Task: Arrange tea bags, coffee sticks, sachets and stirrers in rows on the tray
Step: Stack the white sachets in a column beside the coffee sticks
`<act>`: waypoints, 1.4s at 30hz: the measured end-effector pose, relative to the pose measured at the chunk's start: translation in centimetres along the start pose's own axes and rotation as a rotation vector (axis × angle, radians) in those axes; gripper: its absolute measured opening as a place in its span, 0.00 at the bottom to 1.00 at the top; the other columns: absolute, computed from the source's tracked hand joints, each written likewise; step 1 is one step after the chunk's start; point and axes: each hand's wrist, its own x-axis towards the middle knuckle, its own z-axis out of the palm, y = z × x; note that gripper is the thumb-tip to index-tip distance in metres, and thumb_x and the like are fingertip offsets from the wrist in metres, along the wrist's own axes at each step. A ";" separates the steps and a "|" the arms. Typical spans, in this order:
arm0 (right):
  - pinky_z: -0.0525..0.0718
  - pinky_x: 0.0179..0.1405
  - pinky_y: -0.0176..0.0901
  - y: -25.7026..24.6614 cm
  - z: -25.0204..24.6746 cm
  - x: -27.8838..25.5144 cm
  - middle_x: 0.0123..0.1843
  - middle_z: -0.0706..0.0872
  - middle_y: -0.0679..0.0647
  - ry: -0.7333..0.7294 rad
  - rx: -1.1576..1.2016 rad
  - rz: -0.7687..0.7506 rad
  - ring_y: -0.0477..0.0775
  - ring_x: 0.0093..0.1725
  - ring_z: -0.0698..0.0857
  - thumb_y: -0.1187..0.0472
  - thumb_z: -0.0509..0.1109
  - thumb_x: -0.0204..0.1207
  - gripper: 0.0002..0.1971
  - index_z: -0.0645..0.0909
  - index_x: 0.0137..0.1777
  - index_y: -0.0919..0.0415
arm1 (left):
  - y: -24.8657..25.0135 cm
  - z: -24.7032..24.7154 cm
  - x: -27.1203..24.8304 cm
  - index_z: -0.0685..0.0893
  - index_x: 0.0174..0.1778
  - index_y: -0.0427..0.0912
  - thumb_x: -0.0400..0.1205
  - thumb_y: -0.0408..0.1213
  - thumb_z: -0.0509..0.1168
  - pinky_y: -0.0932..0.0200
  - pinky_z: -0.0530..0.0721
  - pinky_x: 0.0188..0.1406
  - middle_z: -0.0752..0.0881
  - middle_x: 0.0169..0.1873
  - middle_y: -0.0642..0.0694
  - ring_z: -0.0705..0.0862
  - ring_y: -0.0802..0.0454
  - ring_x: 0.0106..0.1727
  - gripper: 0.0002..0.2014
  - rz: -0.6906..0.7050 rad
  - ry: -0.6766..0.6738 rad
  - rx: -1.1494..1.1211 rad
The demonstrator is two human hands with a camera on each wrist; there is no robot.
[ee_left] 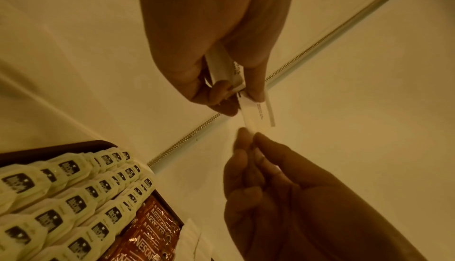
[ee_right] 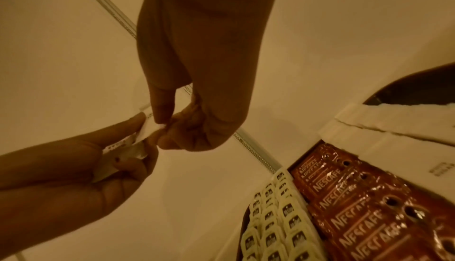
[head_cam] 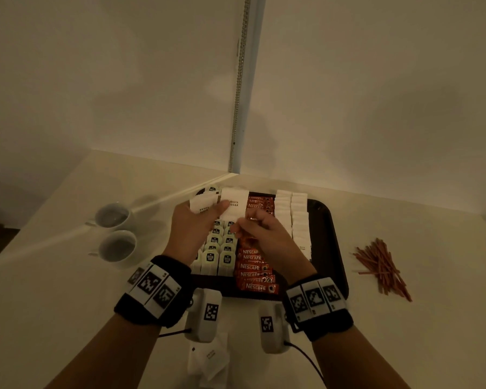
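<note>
Left hand (head_cam: 192, 230): grips fanned stack of sugar sachets (head_cam: 233, 204) above tray (head_cam: 333, 248), far-left corner.
Right hand (head_cam: 264, 234): pinches front sachet's near edge; nearer hand.
Sachet axis: pointing toward right fingertips (ee_left: 242, 138).

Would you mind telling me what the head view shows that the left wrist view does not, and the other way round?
Only the head view shows the two cups, the stirrers lying on the table beside the tray, and loose sachets near the wrists. Only the left wrist view shows the right hand pinching one sachet's end close up. Both show the left hand gripping white sugar sachets, plus the tea bags and Nescafe sticks on the tray.
</note>
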 end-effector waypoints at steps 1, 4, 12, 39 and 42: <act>0.81 0.44 0.40 0.3 0.2 -0.2 0.43 0.89 0.49 0.011 0.024 -0.005 0.44 0.43 0.86 0.62 0.65 0.80 0.04 0.80 0.52 0.59 | 0.1 0.1 -0.1 0.88 0.50 0.39 0.75 0.32 0.73 0.53 0.88 0.40 0.92 0.42 0.42 0.91 0.46 0.44 0.08 0.014 -0.005 0.008; 0.84 0.43 0.38 1.0 0.3 -0.3 0.44 0.87 0.50 0.089 0.087 -0.063 0.46 0.44 0.86 0.63 0.67 0.78 0.04 0.81 0.51 0.60 | 0.3 0.4 -0.3 0.88 0.45 0.43 0.75 0.32 0.74 0.69 0.82 0.31 0.91 0.35 0.52 0.89 0.60 0.36 0.05 0.041 -0.022 0.041; 0.88 0.47 0.41 1.2 0.0 -0.5 0.45 0.88 0.51 0.161 0.115 -0.108 0.51 0.48 0.88 0.66 0.68 0.78 0.07 0.81 0.54 0.64 | -0.2 1.1 -0.8 0.87 0.44 0.45 0.74 0.31 0.75 0.72 0.80 0.26 0.89 0.34 0.54 0.87 0.64 0.31 0.08 0.049 0.009 0.143; 0.80 0.64 0.54 12.5 -17.2 -0.2 0.57 0.85 0.57 0.645 -0.614 0.414 0.57 0.59 0.82 0.64 0.71 0.76 0.11 0.82 0.58 0.61 | -1.2 -0.9 0.1 0.78 0.46 0.38 0.85 0.34 0.49 0.66 0.81 0.21 0.88 0.27 0.40 0.88 0.44 0.28 0.12 -0.335 0.003 -0.266; 0.78 0.63 0.50 12.2 -17.0 0.0 0.59 0.85 0.59 0.665 -0.656 0.410 0.58 0.60 0.81 0.63 0.70 0.76 0.12 0.82 0.59 0.63 | -1.2 -1.0 0.3 0.79 0.46 0.37 0.85 0.34 0.49 0.66 0.82 0.21 0.88 0.28 0.39 0.88 0.44 0.28 0.13 -0.342 0.002 -0.266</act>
